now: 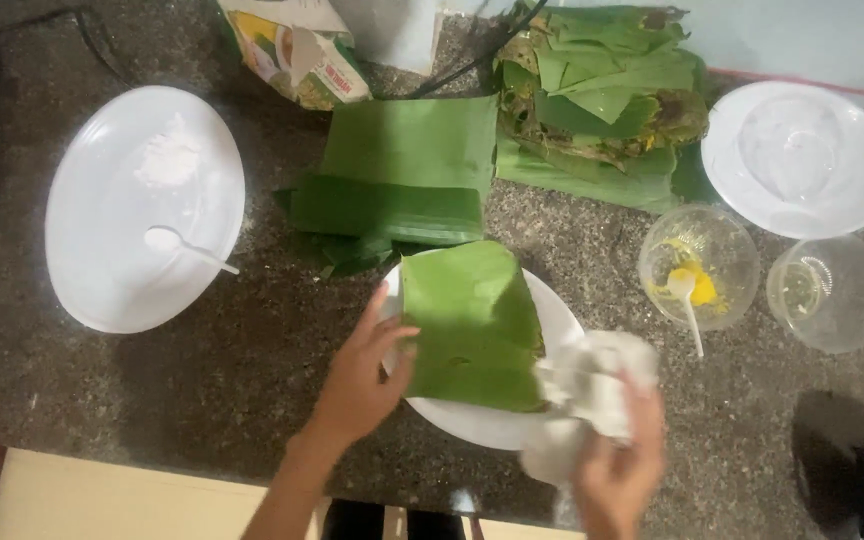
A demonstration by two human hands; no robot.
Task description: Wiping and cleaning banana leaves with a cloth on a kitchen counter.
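Banana leaf piece (472,325) is lying on a white plate (557,315) at the near centre of the stone counter (252,370). Left hand (360,375) is pressing its left edge, fingers spread apart. Right hand (617,470) is gripping a white cloth (597,375), fingers closed on it, at the leaf's right edge. Folded leaves (402,170) are lying beyond; a clear bowl (697,265) is sitting to the right.

The near banana leaf (472,325) is showing a smooth, faintly ribbed, matt green surface, lying on a glossy white plate (482,420). The white cloth (592,385) is looking soft and crumpled. The counter (202,370) is appearing as speckled, polished dark stone.
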